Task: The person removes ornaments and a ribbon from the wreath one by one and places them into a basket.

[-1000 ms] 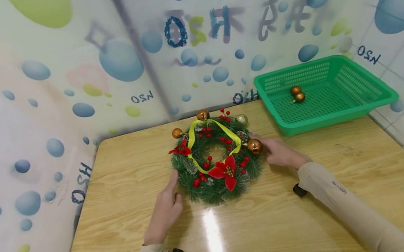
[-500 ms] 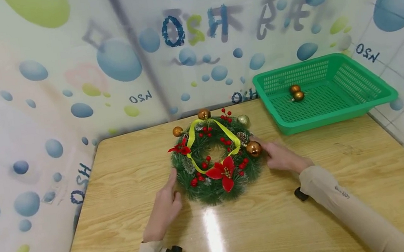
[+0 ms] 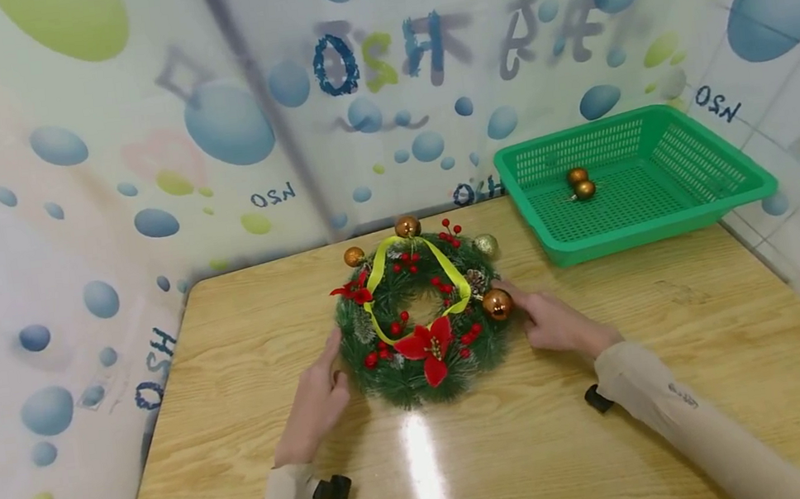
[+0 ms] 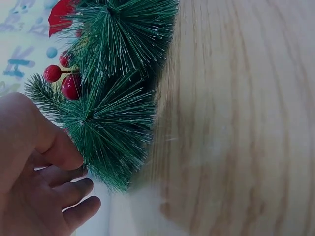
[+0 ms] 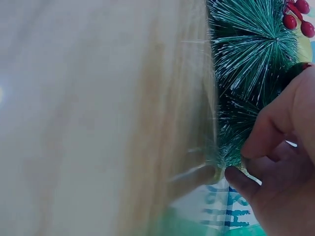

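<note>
A green Christmas wreath (image 3: pixel 420 391) lies on the wooden table, dressed with red berries, pine cones and red poinsettias (image 3: pixel 430 349). A yellow ribbon loop (image 3: pixel 457 272) lies over its middle. Copper baubles (image 3: pixel 497 304) and a pale gold glitter one (image 3: pixel 485 246) sit around its rim. My left hand (image 3: pixel 316 401) grips the wreath's left edge; in the left wrist view its thumb is against the needles (image 4: pixel 110 123) and the other fingers are curled. On the opposite side my right hand (image 3: pixel 555 322) pinches the edge just behind a copper bauble, its fingertips partly hidden by greenery.
A green plastic basket (image 3: pixel 648 232) stands at the table's back right, with two gold-brown baubles (image 3: pixel 584 189) in it. Behind the table (image 3: pixel 244 318) rises a wall covering (image 3: pixel 298 154) printed with blue and green bubbles. Black straps (image 3: pixel 332 490) circle both wrists.
The wreath has turned slightly clockwise between my hands: its front poinsettia has shifted left, the right copper bauble has come nearer and the back one has edged right. The view has shifted a little.
</note>
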A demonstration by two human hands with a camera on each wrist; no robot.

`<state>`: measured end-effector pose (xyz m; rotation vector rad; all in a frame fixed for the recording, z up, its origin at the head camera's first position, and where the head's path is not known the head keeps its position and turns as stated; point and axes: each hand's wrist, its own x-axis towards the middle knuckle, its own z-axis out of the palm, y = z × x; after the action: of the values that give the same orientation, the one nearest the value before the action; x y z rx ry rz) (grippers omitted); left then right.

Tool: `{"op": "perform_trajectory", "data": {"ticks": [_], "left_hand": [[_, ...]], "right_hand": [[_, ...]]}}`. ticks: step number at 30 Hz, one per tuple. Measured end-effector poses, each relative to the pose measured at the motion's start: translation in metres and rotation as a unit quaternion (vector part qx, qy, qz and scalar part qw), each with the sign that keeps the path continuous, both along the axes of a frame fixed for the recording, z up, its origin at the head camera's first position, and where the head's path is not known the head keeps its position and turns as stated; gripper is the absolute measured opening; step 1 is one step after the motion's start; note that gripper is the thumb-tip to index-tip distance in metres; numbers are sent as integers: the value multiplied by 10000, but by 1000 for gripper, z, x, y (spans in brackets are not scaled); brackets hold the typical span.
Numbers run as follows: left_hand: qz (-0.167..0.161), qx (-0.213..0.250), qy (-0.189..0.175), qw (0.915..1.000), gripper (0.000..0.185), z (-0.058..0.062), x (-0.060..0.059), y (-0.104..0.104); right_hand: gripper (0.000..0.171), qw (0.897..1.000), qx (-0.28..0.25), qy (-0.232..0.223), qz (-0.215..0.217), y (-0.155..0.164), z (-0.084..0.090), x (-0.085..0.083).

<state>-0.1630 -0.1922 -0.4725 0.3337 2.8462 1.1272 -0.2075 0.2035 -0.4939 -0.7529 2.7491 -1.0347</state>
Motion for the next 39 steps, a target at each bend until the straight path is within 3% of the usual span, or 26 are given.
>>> {"op": "perform_trajectory", "data": {"ticks": [13,25,35,39], "left_hand": [[40,-47,-112,9999,74,2,-12,-3],[11,-15,-366,9993,73,3,-22,-4],[-76,-290,-405,9987,71,7,-31,-5],[-100,-312,-382,9987,71,8,-34,-6]], "right_hand": [[88,9995,-260,135,80,1,-4,15],[85,9995,-186,105,235,-4,-1,31],[83,9989,-47,427,197,-9,-5,43],[85,9991,-45,362,219,-12,-3,50]]}}
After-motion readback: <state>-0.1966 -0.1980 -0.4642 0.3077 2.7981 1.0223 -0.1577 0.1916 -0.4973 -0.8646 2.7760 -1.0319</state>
